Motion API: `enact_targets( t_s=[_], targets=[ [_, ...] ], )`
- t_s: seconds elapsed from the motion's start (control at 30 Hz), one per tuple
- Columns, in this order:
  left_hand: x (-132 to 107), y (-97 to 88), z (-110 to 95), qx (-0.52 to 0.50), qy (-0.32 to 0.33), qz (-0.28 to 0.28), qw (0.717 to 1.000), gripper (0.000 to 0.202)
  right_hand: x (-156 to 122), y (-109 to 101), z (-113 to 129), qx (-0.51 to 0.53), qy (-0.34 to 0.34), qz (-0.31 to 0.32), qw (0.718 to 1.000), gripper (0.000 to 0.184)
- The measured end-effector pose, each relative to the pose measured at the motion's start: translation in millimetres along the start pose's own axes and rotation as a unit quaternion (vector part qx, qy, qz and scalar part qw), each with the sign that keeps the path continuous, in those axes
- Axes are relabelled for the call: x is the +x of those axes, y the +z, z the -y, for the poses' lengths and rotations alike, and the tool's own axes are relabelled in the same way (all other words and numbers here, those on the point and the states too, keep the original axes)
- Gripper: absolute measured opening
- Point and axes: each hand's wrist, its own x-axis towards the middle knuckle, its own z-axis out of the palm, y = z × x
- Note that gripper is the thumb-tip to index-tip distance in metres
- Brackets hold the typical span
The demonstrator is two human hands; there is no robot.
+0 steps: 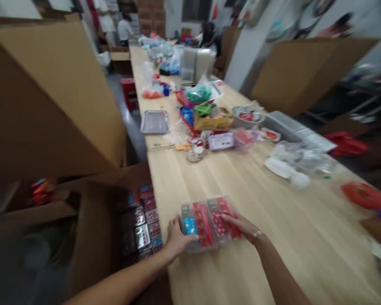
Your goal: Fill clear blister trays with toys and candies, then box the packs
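Two clear plastic boxes lie side by side, touching, near the left edge of the wooden table (pixel 241 182). The left plastic box (pixel 205 237) shows a blue patterned piece and red items inside. In the right plastic box (pixel 218 206) there is a red dotted piece beside more red items. My left hand (pixel 178 238) grips the outer left side of the left box, its thumb over the top. My right hand (pixel 246 226) holds the right box from its right side, fingers on the lid. A band circles my right wrist.
Below the table's left edge, an open carton (pixel 95 224) holds several similar packed boxes (pixel 142 235). Farther up the table are a jar (pixel 195 153), a metal tray (pixel 154 122), a yellow box (pixel 212 123) and plastic bags (pixel 298 156). Large cardboard (pixel 60 84) stands left; people work in the background.
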Motion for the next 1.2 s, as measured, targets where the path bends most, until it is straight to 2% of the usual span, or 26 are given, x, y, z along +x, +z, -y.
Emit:
enact_targets(
  t_s=[0.07,0.13,0.17,0.23,0.33,0.4,0.57,0.67,0.8,0.93,1.0,1.1,1.2],
  targets=[
    [-38.0,-18.0,21.7,0.042,-0.030,-0.062,0.997,0.094,-28.4,22.5,-33.3,-0.017,0.003,0.008,1.000,0.049],
    [-66.5,-34.1,38.0,0.022,-0.071,-0.085,0.994,0.105,-51.9,45.4,-62.4,-0.022,0.019,-0.005,1.000,0.050],
    [-76.5,-41.5,43.9,-0.020,-0.083,-0.081,0.993,0.108,-61.5,56.7,-74.8,-0.018,0.027,-0.018,0.999,0.051],
    [-89.0,-55.6,51.2,-0.140,-0.086,-0.026,0.986,0.113,-76.1,77.4,-94.1,0.003,0.041,-0.052,0.998,0.054],
    [-93.9,-77.6,55.5,-0.289,-0.065,0.097,0.950,0.115,-87.5,100.6,-109.4,0.044,0.075,-0.060,0.994,0.058],
    [-92.9,-94.4,58.0,-0.320,-0.068,0.137,0.935,0.111,-90.4,113.3,-113.5,0.072,0.087,-0.051,0.992,0.061],
    [-88.8,-141.1,66.1,-0.328,-0.104,0.170,0.923,0.095,-91.5,154.3,-119.6,0.132,0.082,-0.031,0.987,0.058],
    [-90.4,-170.0,69.2,-0.325,-0.111,0.183,0.921,0.091,-89.1,183.1,-125.9,0.134,0.072,-0.035,0.988,0.057],
    [-100.6,-211.8,83.4,-0.350,-0.146,0.151,0.913,0.083,-80.8,218.2,-137.8,0.130,0.055,-0.018,0.990,0.065],
    [-103.9,-251.6,110.1,-0.380,-0.195,0.047,0.903,0.065,-53.7,248.2,-157.4,0.160,0.017,0.014,0.987,0.079],
    [-96.9,-268.3,124.3,-0.387,-0.211,-0.020,0.897,0.052,-26.2,261.0,-174.5,0.188,0.031,0.027,0.981,0.075],
    [-80.5,-291.2,146.2,-0.395,-0.223,-0.110,0.884,0.034,34.0,280.7,-212.3,0.241,0.095,-0.011,0.966,0.059],
    [-68.2,-314.7,167.0,-0.401,-0.226,-0.144,0.876,0.027,110.4,304.9,-257.6,0.301,0.116,-0.067,0.944,0.054]
  ],
)
